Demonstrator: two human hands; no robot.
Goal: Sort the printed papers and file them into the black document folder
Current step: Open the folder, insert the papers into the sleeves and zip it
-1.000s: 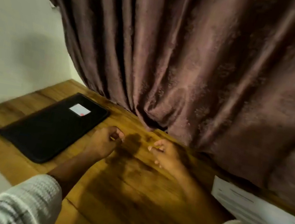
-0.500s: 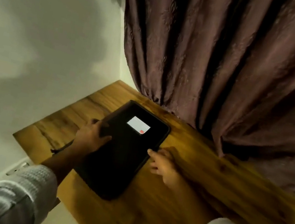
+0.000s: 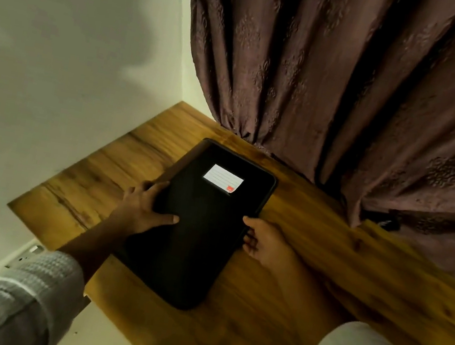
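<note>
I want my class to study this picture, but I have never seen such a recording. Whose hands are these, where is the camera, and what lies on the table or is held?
There is no machine here: a person works with bare hands, and the camera sits on their head, looking forward and down. On the wooden table lies a closed black document folder with a white label. The left hand grips the folder's left edge, thumb on the cover. The right hand holds its right edge. A brown curtain hangs behind the table.
</note>
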